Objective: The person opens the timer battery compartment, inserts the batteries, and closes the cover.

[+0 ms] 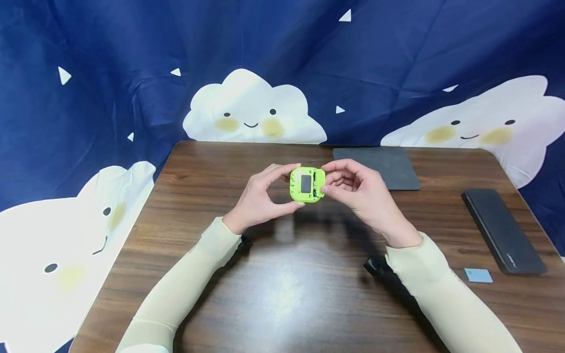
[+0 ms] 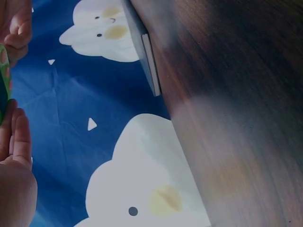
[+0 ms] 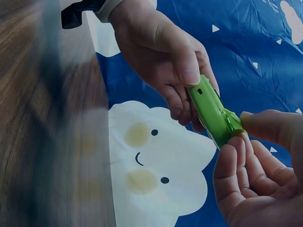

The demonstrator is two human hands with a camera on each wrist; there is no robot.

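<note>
A small lime-green rounded-square device [image 1: 299, 197] with a dark rectangular panel is held up above the table. Its left side sits between the thumb and fingers of my left hand [image 1: 260, 198]. My right hand [image 1: 366, 196] pinches the right edge, where a green flap [image 3: 233, 121] stands away from the body. Beside that flap a narrow dark slot [image 1: 315, 184] shows; what lies inside is too small to tell. In the left wrist view only a sliver of the device [image 2: 5, 78] appears at the left edge.
A flat dark grey board [image 1: 388, 169] lies at the back of the wooden table [image 1: 212, 166]. To the right are a long black slab-shaped case [image 1: 503, 230] and a small light-blue card-like piece [image 1: 478, 275]. A blue cloud-print cloth [image 1: 353, 63] hangs behind.
</note>
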